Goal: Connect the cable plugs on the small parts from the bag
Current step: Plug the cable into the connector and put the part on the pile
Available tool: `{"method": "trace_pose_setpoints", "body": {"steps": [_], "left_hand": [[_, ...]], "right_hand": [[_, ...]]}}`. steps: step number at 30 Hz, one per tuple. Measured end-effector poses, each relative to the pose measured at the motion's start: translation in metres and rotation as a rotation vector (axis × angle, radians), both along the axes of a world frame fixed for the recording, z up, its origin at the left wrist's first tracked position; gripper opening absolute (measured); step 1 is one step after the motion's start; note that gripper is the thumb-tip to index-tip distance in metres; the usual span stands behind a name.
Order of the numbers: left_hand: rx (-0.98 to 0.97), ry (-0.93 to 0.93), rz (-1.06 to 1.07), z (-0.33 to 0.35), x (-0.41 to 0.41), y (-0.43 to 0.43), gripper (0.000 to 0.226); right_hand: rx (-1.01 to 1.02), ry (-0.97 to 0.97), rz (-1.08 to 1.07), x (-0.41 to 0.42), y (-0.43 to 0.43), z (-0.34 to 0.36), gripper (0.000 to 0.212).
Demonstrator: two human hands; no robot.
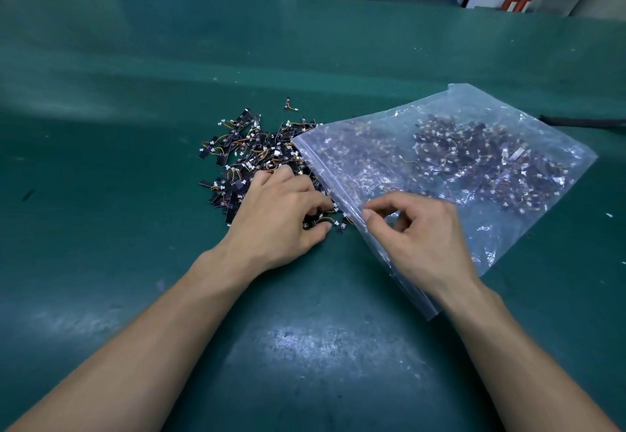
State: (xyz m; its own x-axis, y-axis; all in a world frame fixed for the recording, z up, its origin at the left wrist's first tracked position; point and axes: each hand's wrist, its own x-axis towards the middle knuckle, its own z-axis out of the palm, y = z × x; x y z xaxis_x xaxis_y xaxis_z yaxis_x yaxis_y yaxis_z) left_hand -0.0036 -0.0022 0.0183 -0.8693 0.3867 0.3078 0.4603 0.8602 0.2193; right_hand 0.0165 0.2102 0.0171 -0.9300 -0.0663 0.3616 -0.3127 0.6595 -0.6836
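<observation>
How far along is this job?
Barely started. Done: a pile of small black parts with orange wires and white plugs lies spilled on the green table mat. In hand: the left hand grips parts at the mouth of the clear plastic bag while the right hand pinches its edge. Left: many parts sit bagged; no joined plugs can be made out.
</observation>
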Motion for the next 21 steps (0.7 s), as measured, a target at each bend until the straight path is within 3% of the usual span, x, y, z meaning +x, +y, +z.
{"method": "trace_pose_setpoints", "body": {"steps": [9,15,21], "left_hand": [[0.083,0.081,-0.060,-0.001,-0.002,-0.002,0.004],[0.501,0.088,-0.129,0.001,0.003,-0.005,0.004],[0.908,-0.121,-0.218,0.004,0.011,0.004,0.013]], "right_hand": [[-0.043,0.006,0.011,0.002,-0.002,0.001,0.007],[-0.103,-0.005,0.029,0.002,-0.002,0.003,0.009],[-0.184,-0.097,0.176,0.003,-0.008,0.001,0.025]]}}
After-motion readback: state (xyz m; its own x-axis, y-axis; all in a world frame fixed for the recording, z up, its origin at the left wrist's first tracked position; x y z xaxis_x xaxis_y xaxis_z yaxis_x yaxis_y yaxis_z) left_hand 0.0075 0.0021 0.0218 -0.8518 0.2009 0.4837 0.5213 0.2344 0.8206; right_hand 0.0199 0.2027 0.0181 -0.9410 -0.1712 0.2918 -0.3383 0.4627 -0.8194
